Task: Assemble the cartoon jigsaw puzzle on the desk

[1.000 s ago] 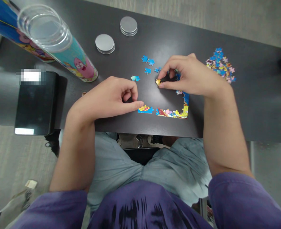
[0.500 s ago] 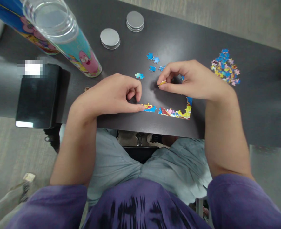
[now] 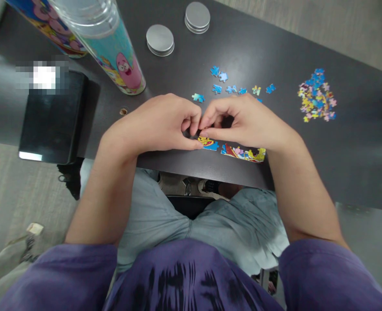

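Right hand (image 3: 238,116) has moved in beside left hand (image 3: 168,123); tips nearly together, hold hidden, cannot tell. Left grip spread, thumb touching puzzle piece (image 3: 211,144) at 4 o'clock. Probably light, stiff; pinch edges.

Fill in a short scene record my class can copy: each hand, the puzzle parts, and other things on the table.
Left hand: thumb on the left end of the short puzzle strip
Right hand: thumb and forefinger close together by that strip; anything between them unclear
Longer strip: right of the short one, a gap between
Loose pieces: scattered beyond the hands, mostly blue
Pile: mixed colours, far right
Other things: cartoon tube, two round silver objects, black box
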A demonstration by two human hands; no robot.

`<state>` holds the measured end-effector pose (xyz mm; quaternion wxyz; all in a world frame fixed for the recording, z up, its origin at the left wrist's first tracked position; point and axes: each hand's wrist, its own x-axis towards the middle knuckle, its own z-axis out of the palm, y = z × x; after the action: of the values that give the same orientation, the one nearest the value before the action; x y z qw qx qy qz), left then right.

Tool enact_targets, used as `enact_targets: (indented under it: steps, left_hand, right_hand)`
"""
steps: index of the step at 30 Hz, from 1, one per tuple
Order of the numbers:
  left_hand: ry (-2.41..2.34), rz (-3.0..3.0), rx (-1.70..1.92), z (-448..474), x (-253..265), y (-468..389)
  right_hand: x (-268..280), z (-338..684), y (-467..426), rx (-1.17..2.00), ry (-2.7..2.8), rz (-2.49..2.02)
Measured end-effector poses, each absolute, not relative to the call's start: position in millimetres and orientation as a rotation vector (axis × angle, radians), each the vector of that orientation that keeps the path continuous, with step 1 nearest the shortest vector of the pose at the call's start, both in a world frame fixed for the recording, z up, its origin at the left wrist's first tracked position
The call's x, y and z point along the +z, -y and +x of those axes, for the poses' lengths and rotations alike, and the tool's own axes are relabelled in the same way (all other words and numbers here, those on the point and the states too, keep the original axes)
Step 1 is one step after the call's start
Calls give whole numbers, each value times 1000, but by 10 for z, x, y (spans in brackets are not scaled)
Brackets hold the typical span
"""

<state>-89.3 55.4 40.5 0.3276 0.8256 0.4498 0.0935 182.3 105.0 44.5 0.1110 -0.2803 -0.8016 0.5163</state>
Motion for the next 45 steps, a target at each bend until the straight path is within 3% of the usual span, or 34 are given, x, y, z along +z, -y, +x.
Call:
enact_targets:
  steps: [24, 45]
  left_hand:
    - [-1190, 2133, 262, -866, 428, -542]
    - [-1082, 2297, 264, -610, 460, -417]
  right_hand:
    - [372, 1824, -1097, 1175, 2509, -834]
    - [532, 2050, -1214, 958, 2171, -970]
